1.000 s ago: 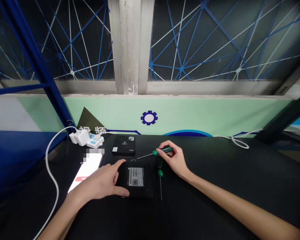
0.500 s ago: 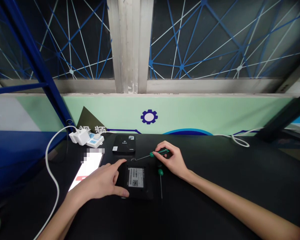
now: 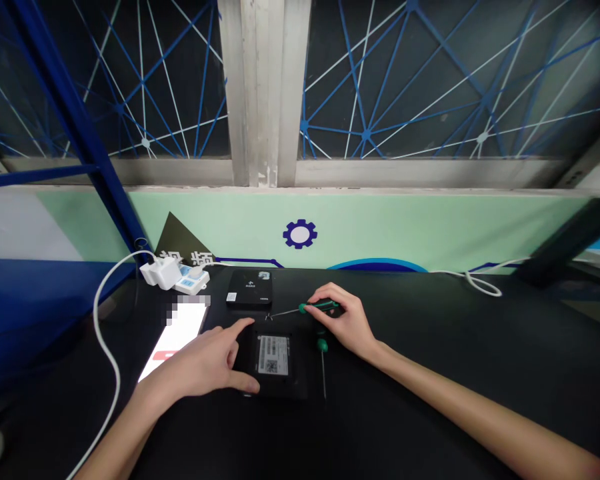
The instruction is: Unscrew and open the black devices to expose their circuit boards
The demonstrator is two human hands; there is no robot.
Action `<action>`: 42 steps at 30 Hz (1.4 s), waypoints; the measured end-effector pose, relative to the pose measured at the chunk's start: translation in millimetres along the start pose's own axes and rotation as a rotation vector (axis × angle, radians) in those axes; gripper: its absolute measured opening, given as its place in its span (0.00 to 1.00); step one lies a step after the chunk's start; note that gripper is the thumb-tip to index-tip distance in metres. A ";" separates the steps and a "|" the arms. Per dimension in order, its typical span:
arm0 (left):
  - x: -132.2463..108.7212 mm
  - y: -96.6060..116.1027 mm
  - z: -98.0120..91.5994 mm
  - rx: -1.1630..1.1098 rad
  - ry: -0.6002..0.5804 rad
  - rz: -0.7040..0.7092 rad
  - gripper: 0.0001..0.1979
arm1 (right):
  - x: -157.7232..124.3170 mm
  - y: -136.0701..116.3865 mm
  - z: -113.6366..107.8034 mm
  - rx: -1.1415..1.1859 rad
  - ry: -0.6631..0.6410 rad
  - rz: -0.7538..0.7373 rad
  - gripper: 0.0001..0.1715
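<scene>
My right hand [image 3: 347,319] pinches a screwdriver [image 3: 303,308] by its green and black handle. Its thin shaft points left, and the tip is at a small cluster of screws [image 3: 269,317] on the table. With thumb and index finger spread across its left side, my left hand [image 3: 210,360] holds a flat black box [image 3: 299,387]. A white label with a square code [image 3: 273,355] faces up on that box. To the box's right, a second green-handled screwdriver [image 3: 323,345] lies with its shaft toward me; part of its handle is in shadow near my right hand.
Behind the box lies another flat black device [image 3: 250,290] with a white sticker. Left of my left hand is a phone [image 3: 180,333] with a lit screen. A power strip [image 3: 193,280] with a white adapter and cable [image 3: 99,327] stands at the back left, by a blue post [image 3: 113,200].
The screwdriver tip has shifted slightly at the screws, which now lie closer together. Both hands keep nearly the same places; the whole view has moved a little.
</scene>
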State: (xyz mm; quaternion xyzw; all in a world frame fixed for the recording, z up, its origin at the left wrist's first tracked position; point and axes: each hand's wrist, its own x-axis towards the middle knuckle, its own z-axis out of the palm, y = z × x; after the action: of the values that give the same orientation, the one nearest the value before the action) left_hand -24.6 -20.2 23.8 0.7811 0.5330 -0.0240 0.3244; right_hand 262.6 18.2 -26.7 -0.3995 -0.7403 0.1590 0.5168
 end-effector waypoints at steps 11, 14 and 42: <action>2.7 -0.6 1.2 -0.017 0.005 -0.005 0.53 | -1.5 0.2 0.2 -0.003 -0.004 0.006 0.09; 2.7 0.6 0.6 -0.007 0.002 -0.021 0.53 | -1.3 0.8 0.9 0.001 0.015 0.019 0.10; -0.6 1.1 0.0 0.046 0.008 -0.010 0.53 | -0.1 -0.7 -1.6 -0.015 0.061 0.109 0.11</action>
State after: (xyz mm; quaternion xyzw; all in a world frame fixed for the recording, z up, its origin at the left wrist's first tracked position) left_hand -23.9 -20.9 24.6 0.7859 0.5374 -0.0349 0.3040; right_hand 263.7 17.4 -25.7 -0.4477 -0.7025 0.1690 0.5267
